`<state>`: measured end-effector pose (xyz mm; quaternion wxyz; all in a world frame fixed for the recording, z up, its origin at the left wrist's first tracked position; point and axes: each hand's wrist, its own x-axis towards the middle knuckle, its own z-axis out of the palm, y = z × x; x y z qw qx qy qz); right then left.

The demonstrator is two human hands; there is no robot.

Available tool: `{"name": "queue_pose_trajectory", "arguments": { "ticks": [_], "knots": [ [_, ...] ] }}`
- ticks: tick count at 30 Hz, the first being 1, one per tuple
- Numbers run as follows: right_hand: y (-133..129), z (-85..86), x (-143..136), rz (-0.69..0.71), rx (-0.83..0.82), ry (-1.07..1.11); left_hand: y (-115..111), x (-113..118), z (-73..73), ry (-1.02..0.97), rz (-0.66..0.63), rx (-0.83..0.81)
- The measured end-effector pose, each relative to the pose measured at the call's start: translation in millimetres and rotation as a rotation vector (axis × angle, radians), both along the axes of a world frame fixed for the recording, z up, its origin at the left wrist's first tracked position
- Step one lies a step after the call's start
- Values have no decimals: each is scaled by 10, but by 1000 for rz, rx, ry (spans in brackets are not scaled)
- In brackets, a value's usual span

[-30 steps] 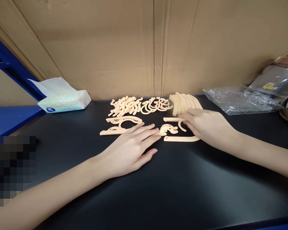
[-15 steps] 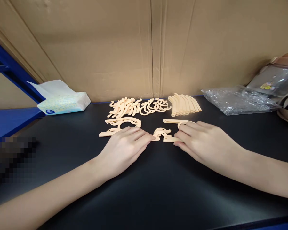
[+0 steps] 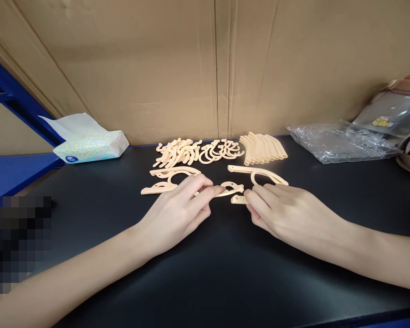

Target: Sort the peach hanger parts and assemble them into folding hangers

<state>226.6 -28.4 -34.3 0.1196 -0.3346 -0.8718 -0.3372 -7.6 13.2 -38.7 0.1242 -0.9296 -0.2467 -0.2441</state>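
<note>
My left hand (image 3: 177, 207) pinches a slim curved cream plastic strip (image 3: 229, 192) whose knobbed end points right. Just behind that strip shows a cream hook piece (image 3: 231, 184), partly hidden. My right hand (image 3: 283, 207) is closed on a cream hollow plastic arm (image 3: 238, 200) with a hole near its end; most of it is under my fingers. Beyond my right knuckles lies a cream assembly with a long arm (image 3: 248, 169) and a curved part. Left of centre, another assembled set of cream hanger-like pieces (image 3: 176, 171) lies partly behind my left hand.
Along the back lie a pile of thin curved strips (image 3: 177, 152), a heap of hooks (image 3: 220, 151) and a row of hollow arms (image 3: 263, 148). A tissue pack (image 3: 92, 148) stands left; a clear plastic bag (image 3: 341, 143) and a transparent handbag (image 3: 389, 114) are right.
My left hand has lifted a curved strip and turned it toward the right. My right hand has shifted slightly nearer to me, uncovering more of the assembly behind it.
</note>
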Motion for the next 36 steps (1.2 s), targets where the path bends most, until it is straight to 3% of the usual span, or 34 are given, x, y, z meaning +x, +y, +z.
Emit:
{"name": "queue_pose_trajectory", "arguments": {
  "ticks": [9,16,25,36],
  "knots": [
    [180,-89,19,6,1,105,-11,-15,18,-33,44,-63],
    [146,-86,5,215,-47,244,-21,14,55,-53,-77,-117],
    [118,-56,34,337,-97,316,-55,134,42,-109,-118,-96],
    [114,-63,16,281,-52,311,-55,118,52,-68,-157,11]
  ]
}}
